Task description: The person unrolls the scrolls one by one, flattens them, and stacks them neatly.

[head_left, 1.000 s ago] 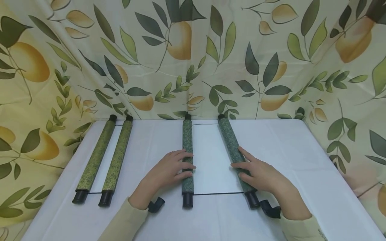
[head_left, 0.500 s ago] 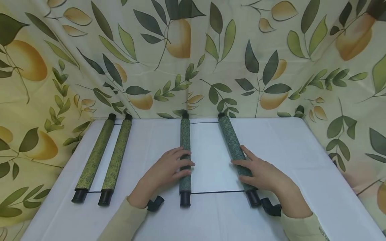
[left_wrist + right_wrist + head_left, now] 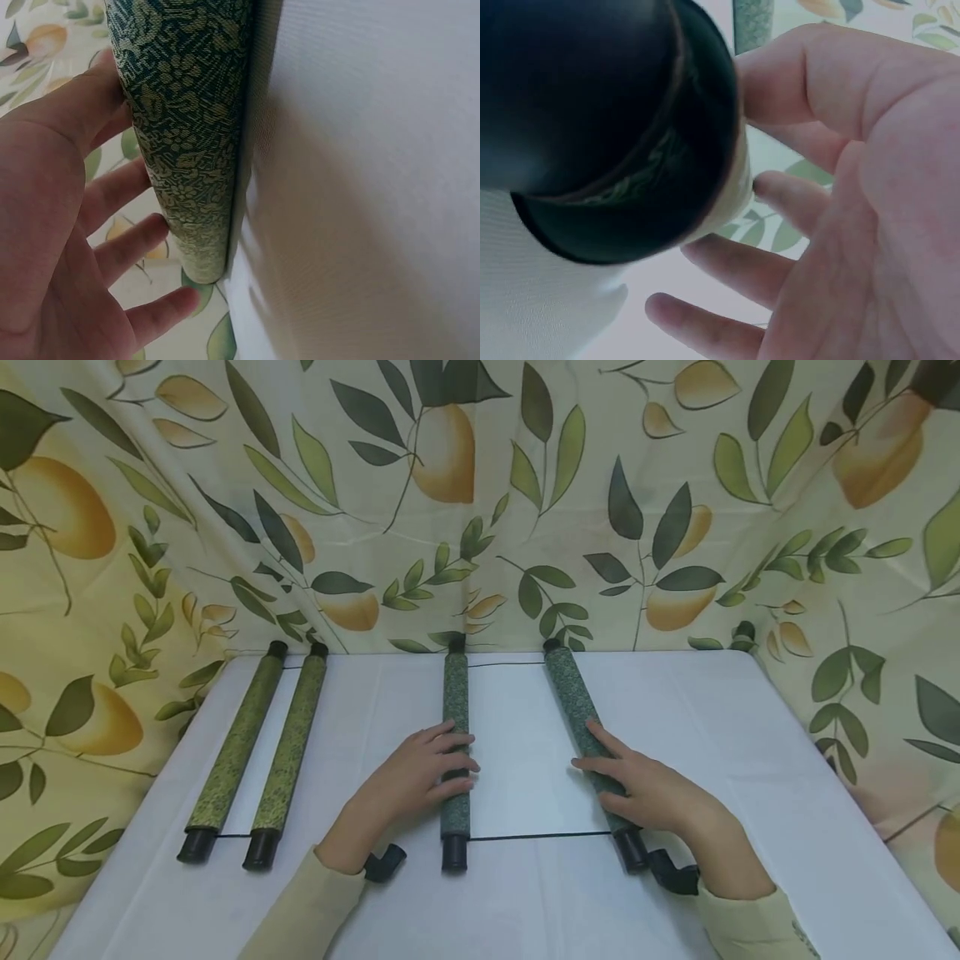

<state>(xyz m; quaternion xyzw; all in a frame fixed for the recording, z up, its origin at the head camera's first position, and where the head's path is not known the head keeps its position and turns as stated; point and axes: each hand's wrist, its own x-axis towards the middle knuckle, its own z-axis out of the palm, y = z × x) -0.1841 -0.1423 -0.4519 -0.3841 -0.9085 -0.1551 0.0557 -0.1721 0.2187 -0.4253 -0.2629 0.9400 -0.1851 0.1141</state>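
A dark green brocade hanging scroll with black end knobs lies partly unrolled on the white table, its white paper [image 3: 521, 752] showing between two rolls. My left hand [image 3: 408, 777] rests on the left roll [image 3: 455, 693], fingers spread and lightly bent across it. In the left wrist view, those fingers [image 3: 124, 251] touch the brocade without wrapping round it. On the tilted right roll [image 3: 572, 689] lies my right hand [image 3: 652, 789], fingers spread. The right wrist view shows the black knob [image 3: 570, 90] close up, with extended fingers [image 3: 739, 270] beside the roll.
To the left lies a second, yellow-green scroll [image 3: 288, 752], its two rolls close together with a white strip between. A white cloth [image 3: 750, 760] covers the table. Fabric printed with fruit and leaves [image 3: 420, 552] hangs at the back and sides. Black wrist cameras [image 3: 385, 864] sit at both wrists.
The dark green scroll's left roll has shifted a little to the left with my left hand, widening the white paper. The right roll has barely moved. The yellow-green scroll stays put.
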